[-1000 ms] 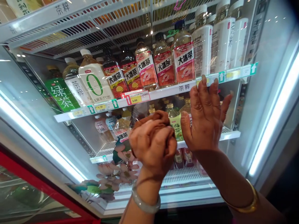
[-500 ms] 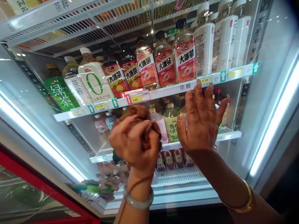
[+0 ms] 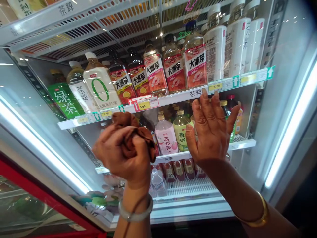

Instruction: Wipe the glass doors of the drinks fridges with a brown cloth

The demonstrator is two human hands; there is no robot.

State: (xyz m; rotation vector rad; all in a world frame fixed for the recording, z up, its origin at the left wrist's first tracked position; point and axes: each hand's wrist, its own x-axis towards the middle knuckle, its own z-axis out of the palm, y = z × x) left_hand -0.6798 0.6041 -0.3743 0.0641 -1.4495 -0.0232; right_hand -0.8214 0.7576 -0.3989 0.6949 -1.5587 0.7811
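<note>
My left hand (image 3: 121,155), with a pale bangle at the wrist, is closed around a crumpled brown cloth (image 3: 123,119). It is raised in front of the cooler's middle shelves. My right hand (image 3: 210,135), with a gold bangle, is stretched out with its fingers spread, palm toward the cooler. It seems to lie against clear glass, since reflections show over the bottles. Between the hands, behind the glass, stand a pink-labelled bottle (image 3: 165,140) and a green-labelled bottle (image 3: 181,129). Whether the cloth touches the glass I cannot tell.
Above the hands, a white shelf edge (image 3: 173,96) with price tags carries several bottles of tea (image 3: 196,62). Light strips (image 3: 292,125) run down both sides. A red frame (image 3: 49,195) crosses the lower left. Lower down is a wire shelf (image 3: 193,190).
My left hand has moved left with the cloth, uncovering the pink-labelled bottle and a clear bottle lower down. My right hand stays spread, nearly in place.
</note>
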